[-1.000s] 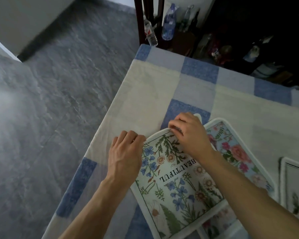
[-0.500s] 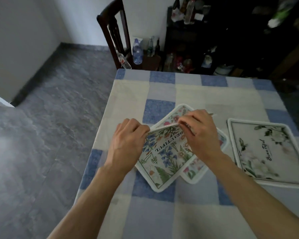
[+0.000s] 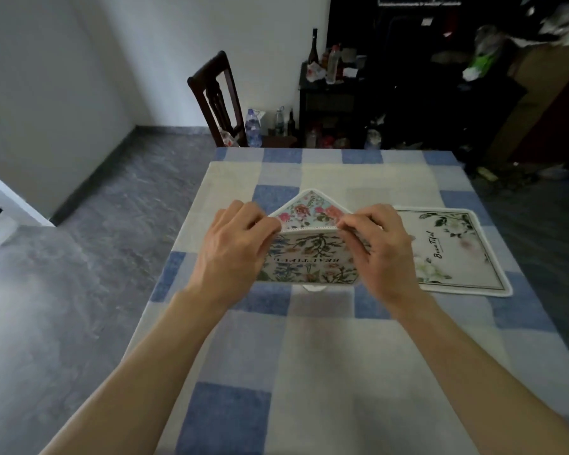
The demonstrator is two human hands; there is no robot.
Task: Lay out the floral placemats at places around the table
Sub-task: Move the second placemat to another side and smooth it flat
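Observation:
A wildflower placemat (image 3: 309, 261) with the word BEAUTIFUL is lifted off the table, its top edge raised toward me. My left hand (image 3: 237, 251) pinches its upper left corner and my right hand (image 3: 378, 247) pinches its upper right corner. Behind it a pink rose placemat (image 3: 312, 210) lies flat on the table, mostly hidden. A white-flower placemat (image 3: 450, 251) lies flat to the right of my right hand.
The table wears a blue and cream checked cloth (image 3: 309, 372). A dark wooden chair (image 3: 219, 100) stands at the far left corner. Bottles (image 3: 253, 128) sit on the floor behind it, and a dark cluttered shelf (image 3: 391, 93) lines the back wall.
Both hands have lifted the wildflower placemat off the rose one and turned it square to me. The view has risen, showing the whole table and the room behind.

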